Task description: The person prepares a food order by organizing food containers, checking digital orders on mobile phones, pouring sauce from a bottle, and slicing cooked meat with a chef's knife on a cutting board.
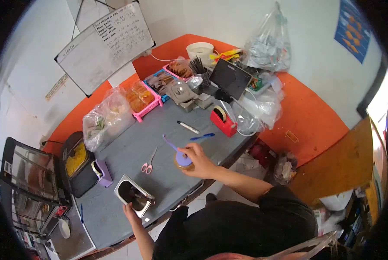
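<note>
My left hand (129, 212) grips the near rim of a rectangular steel food pan (121, 185) with something dark inside. The pan is at the table's front edge and slightly tilted. My right hand (198, 161) is closed around a round amber-brown container with a purple lid (183, 159). A thin purple spout or handle (170, 141) sticks out from the lid toward the back left. Between the two hands lie scissors (148, 166) with pink handles, blades pointing away. A white marker (188, 127) and a blue pen (202, 136) rest beyond my right hand.
A purple tape dispenser (103, 174) and a tray of yellow food (76, 161) stand on the left, beside a glass-fronted cabinet (33, 173). A red tape dispenser (223, 122), a tablet (231, 78), a pink basket (147, 106) and plastic bags (107, 117) line the back.
</note>
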Available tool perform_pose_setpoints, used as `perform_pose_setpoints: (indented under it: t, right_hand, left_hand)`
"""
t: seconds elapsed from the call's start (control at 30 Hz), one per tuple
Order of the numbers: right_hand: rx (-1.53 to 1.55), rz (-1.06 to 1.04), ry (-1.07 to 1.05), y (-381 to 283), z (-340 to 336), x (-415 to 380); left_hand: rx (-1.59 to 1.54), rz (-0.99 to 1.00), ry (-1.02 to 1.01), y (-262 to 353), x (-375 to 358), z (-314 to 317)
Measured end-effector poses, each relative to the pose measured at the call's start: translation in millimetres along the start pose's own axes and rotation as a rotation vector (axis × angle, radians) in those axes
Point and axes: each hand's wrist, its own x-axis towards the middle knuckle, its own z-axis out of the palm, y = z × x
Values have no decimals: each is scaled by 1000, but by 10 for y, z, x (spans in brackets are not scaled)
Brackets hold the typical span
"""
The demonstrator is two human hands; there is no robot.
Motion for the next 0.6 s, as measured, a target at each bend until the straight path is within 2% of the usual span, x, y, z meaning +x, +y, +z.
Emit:
perform_pose_setpoints:
  t: [0.07,0.13,0.2,0.27,0.33,0.4,0.47,0.5,0.6]
  right_hand:
    - [7,40,-8,202,54,283]
    - [23,63,-39,243,28,508]
    - [42,90,-59,235,34,634]
    - [70,111,-79,233,96,693]
    - [140,178,-92,183,192,686]
    - [209,242,-106,76,235,656]
    - [324,221,3,-128,163,677]
    - [369,289,-24,-213,73,681]
    - [380,286,15,-223,-64,582]
  left_hand:
    - [151,55,27,-20,255,-66]
    - [193,-24,71,20,363,-70]
    - [1312,569,686,156,309,125]
    - [1244,989,532,610,-53,953]
    - [707,723,-111,470,-206,1562]
    - [958,694,-439,503,-486,2209]
    - [760,703,-454,165,-469,2490]
    - [758,708,-472,135,-447,2482]
    - [718,613,-475,173,-360,2484]
